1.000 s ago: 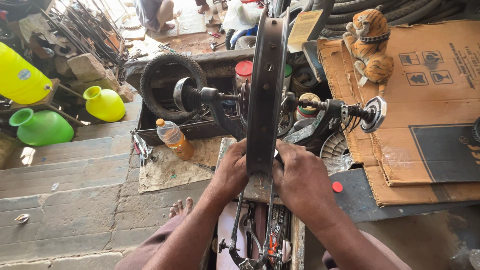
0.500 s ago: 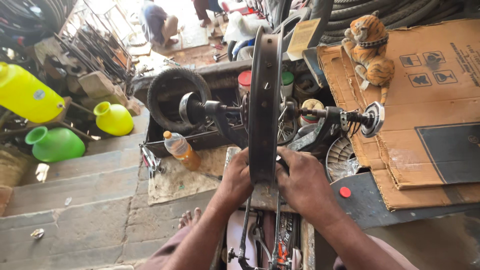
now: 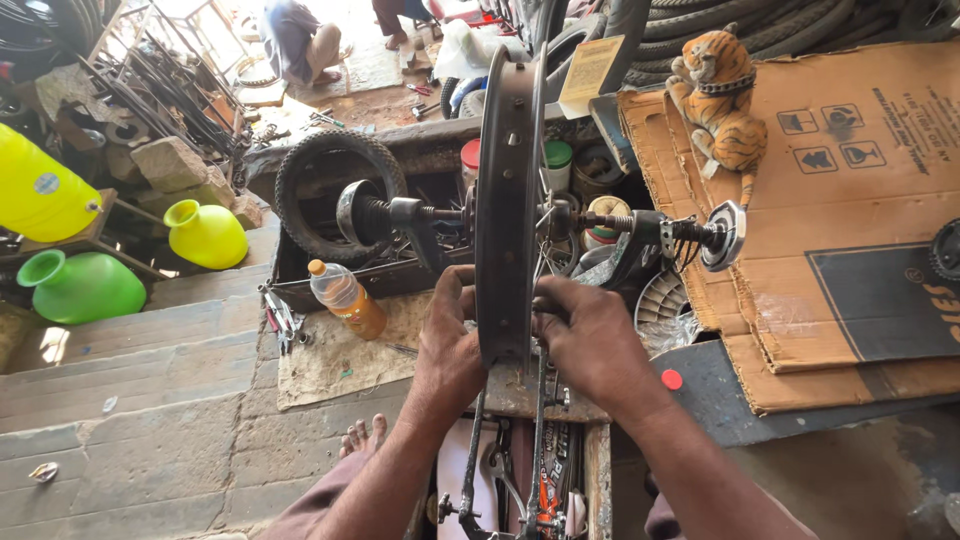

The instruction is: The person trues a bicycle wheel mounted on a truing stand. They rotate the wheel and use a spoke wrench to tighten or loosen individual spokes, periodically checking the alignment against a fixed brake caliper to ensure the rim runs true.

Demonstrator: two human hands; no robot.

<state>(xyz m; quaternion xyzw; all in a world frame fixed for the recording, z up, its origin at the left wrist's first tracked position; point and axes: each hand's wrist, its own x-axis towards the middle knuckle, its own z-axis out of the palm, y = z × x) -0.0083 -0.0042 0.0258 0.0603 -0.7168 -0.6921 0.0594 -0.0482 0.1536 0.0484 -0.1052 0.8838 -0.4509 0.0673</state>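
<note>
A dark metal wheel rim (image 3: 507, 170) stands upright on edge in a truing stand, its axle (image 3: 640, 228) running left to right. My left hand (image 3: 448, 345) grips the rim's lower left side. On the lower right side my right hand (image 3: 590, 340) closes around the rim and its spokes. Thin spokes (image 3: 541, 400) run down between my hands. Whether either hand holds a small tool is hidden by the fingers.
A small tyre (image 3: 322, 170) and a plastic bottle of orange liquid (image 3: 345, 298) sit to the left. Yellow (image 3: 205, 235) and green (image 3: 80, 288) jugs stand further left. Flattened cardboard (image 3: 850, 200) with a toy tiger (image 3: 722, 95) lies right. A person (image 3: 295, 40) sits at the back.
The view has shifted slightly, bringing the rim and stand closer. Both hands stay on the lower rim, with my left hand slid a little higher up its side.
</note>
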